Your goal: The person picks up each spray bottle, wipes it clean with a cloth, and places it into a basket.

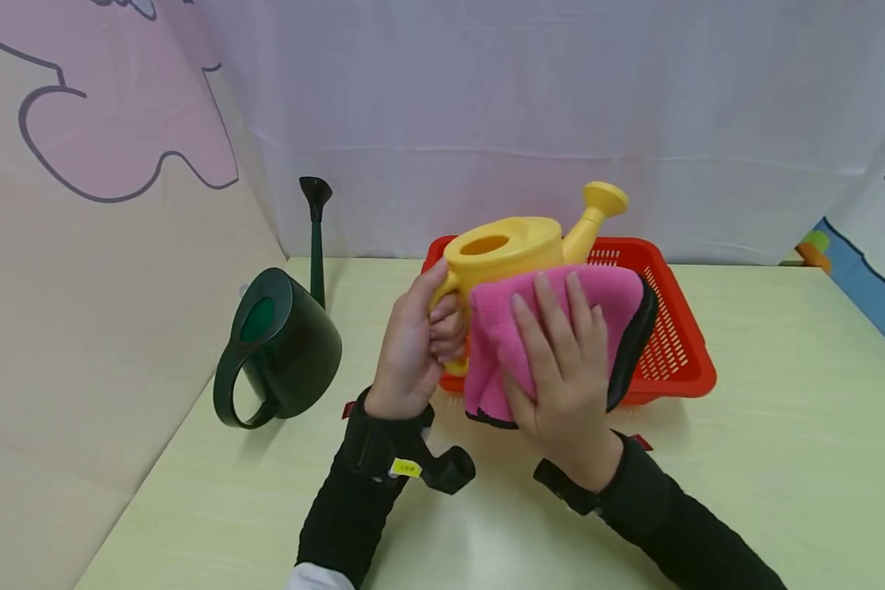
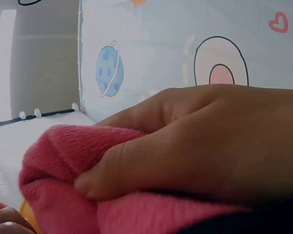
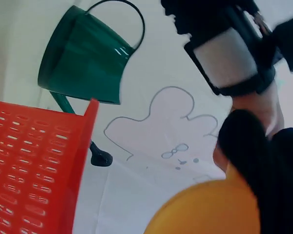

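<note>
My left hand [image 1: 413,344] grips the handle of a yellow watering can [image 1: 516,238], its fingers curled round it. The can is held up in front of a red basket, its spout pointing up and right. With straight fingers my right hand [image 1: 568,377] lies over a folded pink cloth [image 1: 494,328] with black edging, pressing it against the can's side. Up close in the left wrist view, the right hand [image 2: 200,141] has its thumb on the cloth [image 2: 73,151]. Cloth and hand cover the can's lower body. The right wrist view shows part of the yellow can [image 3: 210,209].
A dark green watering can [image 1: 302,352] stands on the left of the table [image 1: 767,459], its handle toward me. Behind the yellow can sits the red slotted basket [image 1: 678,352]. White cloth [image 1: 487,98] with cartoon prints hangs behind and beside the table.
</note>
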`<state>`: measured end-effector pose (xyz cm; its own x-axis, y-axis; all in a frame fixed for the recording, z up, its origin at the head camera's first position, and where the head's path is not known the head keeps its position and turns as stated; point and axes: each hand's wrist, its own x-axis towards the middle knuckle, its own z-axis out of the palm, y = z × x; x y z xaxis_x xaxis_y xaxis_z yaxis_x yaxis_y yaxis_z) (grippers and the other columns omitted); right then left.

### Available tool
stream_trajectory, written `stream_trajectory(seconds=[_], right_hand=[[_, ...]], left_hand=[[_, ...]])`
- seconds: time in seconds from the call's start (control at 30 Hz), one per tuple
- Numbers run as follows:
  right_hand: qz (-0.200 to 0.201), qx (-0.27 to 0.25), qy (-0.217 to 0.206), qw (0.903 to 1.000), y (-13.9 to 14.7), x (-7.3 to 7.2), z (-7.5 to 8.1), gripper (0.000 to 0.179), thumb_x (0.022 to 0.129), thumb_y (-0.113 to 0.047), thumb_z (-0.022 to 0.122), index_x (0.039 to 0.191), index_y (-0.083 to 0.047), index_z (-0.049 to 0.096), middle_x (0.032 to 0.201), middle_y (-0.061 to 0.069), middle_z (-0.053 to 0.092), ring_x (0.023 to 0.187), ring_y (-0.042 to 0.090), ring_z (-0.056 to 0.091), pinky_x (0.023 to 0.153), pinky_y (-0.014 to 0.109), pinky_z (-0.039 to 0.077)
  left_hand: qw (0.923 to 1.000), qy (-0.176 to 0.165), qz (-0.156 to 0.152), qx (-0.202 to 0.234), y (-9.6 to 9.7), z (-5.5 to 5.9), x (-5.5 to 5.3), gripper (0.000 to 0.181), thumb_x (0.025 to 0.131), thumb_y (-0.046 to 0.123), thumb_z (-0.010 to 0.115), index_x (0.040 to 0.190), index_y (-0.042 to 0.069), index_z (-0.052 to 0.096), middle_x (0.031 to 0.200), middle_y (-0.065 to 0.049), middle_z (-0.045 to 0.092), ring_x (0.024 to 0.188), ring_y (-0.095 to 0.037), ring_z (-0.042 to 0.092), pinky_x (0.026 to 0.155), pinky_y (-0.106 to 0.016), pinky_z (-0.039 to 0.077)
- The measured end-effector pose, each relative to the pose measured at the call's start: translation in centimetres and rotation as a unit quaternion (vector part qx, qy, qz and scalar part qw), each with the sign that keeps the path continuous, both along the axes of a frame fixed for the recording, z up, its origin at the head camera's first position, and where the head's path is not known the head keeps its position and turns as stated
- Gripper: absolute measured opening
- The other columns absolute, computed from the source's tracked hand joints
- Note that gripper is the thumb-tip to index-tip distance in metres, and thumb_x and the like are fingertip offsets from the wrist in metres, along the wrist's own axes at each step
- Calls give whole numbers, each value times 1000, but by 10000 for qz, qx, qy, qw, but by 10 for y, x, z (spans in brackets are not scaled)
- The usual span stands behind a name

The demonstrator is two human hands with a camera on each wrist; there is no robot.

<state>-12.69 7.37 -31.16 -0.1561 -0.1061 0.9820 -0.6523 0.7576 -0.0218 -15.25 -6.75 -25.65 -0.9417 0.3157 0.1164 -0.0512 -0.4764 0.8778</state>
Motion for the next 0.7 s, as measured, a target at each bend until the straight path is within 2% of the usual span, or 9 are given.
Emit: stream_trajectory(seconds=[0.07,0.13,0.27,0.4,0.53,0.7], right_hand=[[-439,401,266,9979,-5,2,-5,41,94,-32,48,125,-7,53,136,12,48,132,33,36,111,50,20],[-700,676,405,9944,-8,3,-7,39,94,-32,48,122,-6,55,134,13,49,132,34,36,111,50,18],[-747,810,482,9927,-10,3,-6,38,94,-32,48,122,-7,55,132,12,51,132,33,36,112,49,17],[-606,751,581,9936,-9,1,-3,38,93,-32,48,120,-6,56,135,11,49,132,33,37,112,49,18],[-343,534,601,9962,-7,0,-1,38,93,-32,49,119,-5,56,136,10,48,131,34,38,112,48,20],[511,-101,69,9986,2,-1,5,42,93,-30,49,127,-4,51,138,9,46,133,31,36,112,46,23]], left_hand=[[9999,-37,78,-55,2,0,1,30,97,30,35,72,14,41,47,10,31,38,-3,29,40,-16,22],[9998,-94,164,-82,3,-1,3,23,97,30,36,82,14,45,49,9,31,39,-2,29,41,-14,25],[9994,-122,287,-132,3,0,3,22,96,30,37,84,14,45,48,10,31,39,-3,29,41,-14,25],[9996,-83,258,-105,1,1,3,22,97,29,37,81,14,42,48,10,32,39,-3,28,41,-14,24],[9999,11,98,-69,-2,2,3,27,98,30,34,76,15,39,47,10,32,38,-3,29,41,-15,22],[9998,134,-118,-49,-6,3,1,43,99,31,30,58,16,31,43,11,32,36,-4,27,40,-18,19]])
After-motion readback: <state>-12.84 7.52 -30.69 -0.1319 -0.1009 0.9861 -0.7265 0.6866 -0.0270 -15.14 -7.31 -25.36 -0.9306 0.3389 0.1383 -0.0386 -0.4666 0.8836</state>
